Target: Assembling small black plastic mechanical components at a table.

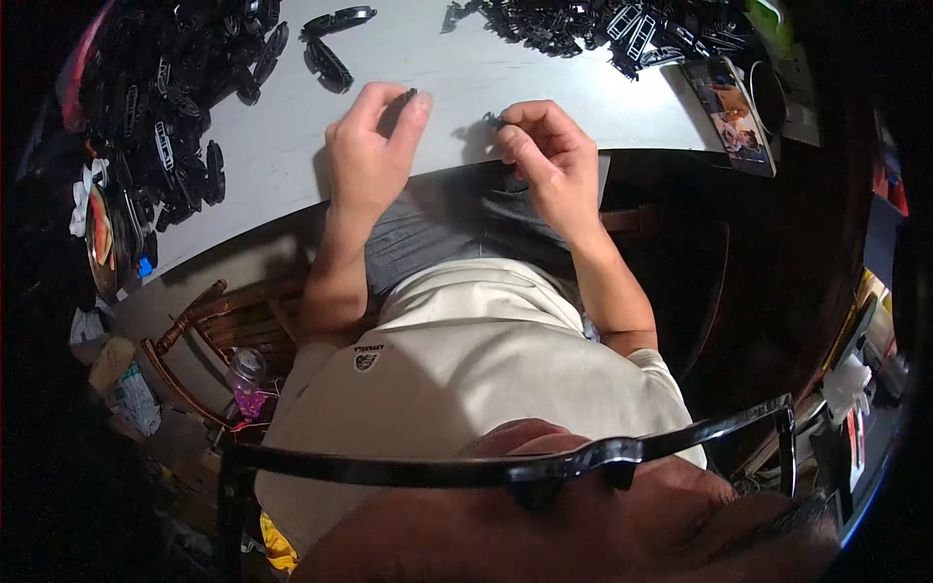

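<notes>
Over the front edge of the white table, my left hand (374,141) is closed on a curved black plastic part (394,113), gripped between thumb and fingers. To its right, my right hand (549,151) pinches a small black plastic piece (494,121) between thumb and fingertips. The two held pieces are apart. Just beyond my left hand lie two loose curved black parts, one long (338,20) and one more upright (328,65). What the far side of the left-hand part looks like is hidden by my fingers.
A big heap of curved black parts (180,97) covers the table's left side. Smaller black pieces (554,24) are piled at the far right. A phone (731,112) leans at the table's right edge, its screen lit. A wooden chair (224,330) stands at lower left.
</notes>
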{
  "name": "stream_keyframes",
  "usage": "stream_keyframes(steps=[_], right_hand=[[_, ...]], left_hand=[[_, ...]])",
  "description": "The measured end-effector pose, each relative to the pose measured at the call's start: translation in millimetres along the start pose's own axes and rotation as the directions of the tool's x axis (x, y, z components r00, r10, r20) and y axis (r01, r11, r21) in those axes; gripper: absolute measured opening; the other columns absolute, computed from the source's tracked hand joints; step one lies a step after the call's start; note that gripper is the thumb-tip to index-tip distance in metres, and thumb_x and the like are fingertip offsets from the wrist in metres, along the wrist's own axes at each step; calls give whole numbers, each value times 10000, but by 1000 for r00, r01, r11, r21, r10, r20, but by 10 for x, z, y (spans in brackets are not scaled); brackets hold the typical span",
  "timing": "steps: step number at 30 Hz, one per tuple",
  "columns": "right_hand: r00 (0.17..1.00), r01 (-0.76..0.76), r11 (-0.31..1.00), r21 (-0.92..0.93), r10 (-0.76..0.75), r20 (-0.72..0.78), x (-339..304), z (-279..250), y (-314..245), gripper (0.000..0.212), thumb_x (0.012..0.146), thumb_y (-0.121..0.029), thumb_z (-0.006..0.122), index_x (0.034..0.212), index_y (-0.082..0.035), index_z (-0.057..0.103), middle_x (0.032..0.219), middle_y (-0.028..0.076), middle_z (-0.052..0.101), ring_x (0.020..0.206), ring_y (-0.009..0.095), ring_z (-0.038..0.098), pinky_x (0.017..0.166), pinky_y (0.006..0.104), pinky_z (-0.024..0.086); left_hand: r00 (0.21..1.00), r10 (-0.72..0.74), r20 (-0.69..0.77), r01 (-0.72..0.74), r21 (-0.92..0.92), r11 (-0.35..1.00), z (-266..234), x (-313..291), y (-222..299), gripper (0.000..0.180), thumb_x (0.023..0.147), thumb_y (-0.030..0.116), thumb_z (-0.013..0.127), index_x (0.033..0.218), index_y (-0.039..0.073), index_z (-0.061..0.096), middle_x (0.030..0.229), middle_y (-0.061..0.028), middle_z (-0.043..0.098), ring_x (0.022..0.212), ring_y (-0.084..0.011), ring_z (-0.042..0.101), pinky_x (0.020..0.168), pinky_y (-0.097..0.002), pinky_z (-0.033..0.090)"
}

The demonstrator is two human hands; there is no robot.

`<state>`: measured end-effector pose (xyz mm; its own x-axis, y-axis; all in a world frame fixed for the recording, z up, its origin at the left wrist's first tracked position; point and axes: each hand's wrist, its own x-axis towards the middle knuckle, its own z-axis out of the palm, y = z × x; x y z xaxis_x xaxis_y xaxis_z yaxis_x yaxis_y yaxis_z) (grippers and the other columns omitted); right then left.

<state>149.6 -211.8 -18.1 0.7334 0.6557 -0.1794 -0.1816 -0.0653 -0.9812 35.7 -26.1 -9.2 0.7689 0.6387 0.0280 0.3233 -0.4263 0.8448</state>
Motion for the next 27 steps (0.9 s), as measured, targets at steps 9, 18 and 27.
stream_keyframes(steps=[9, 18, 27], right_hand=[[994, -108, 971, 213, 100, 50, 6, 5, -8, 192, 999, -122, 705, 1144, -2, 672, 943, 76, 740, 738, 92, 662, 584, 209, 500], [965, -250, 872, 422, 190, 180, 35, 33, -82, 155, 1009, -128, 684, 1099, -3, 674, 932, 96, 748, 726, 104, 685, 578, 215, 526], [967, -234, 920, 314, 187, 175, 24, 71, -94, 132, 1008, -116, 684, 1086, -10, 681, 892, 78, 744, 700, 96, 681, 550, 208, 513]], left_hand=[[992, 119, 39, -117, -59, 991, 37, -23, 53, 177, 971, 110, 683, 1101, -7, 660, 858, -38, 652, 731, -88, 575, 679, -263, 490], [954, 285, 94, -273, -124, 954, 82, 1, 28, 249, 848, 4, 789, 1082, 28, 708, 926, -37, 703, 814, -100, 652, 721, -250, 527], [935, 273, 226, -235, -181, 955, 69, 13, -43, 333, 810, -18, 776, 1137, 30, 731, 976, -69, 734, 870, -156, 701, 790, -287, 552]])
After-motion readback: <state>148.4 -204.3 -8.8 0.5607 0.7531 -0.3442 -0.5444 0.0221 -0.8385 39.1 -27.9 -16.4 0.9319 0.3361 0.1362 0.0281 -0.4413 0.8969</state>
